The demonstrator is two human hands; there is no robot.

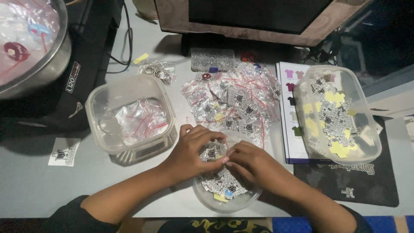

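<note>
Head view shows both hands meeting over a small round clear bowl (226,203) at the near edge of the grey table (34,181). The bowl holds a heap of small black-and-white stickers (220,181) with a few yellow bits among them. The left hand (194,149) curls over the heap, its fingertips pinched together on one sticker at the top. The right hand (252,162) lies just beside it, its fingertips touching those of the left hand at the same spot; whether it holds anything of its own cannot be told. Behind the bowl lies a pile of small clear zip bags (235,101) with red seals, filled with stickers. To the left stands a square clear tub (129,114) with a few empty bags inside. To the right, a long clear container (338,112) of stickers and yellow pieces rests on a printed sheet (289,108).
</note>
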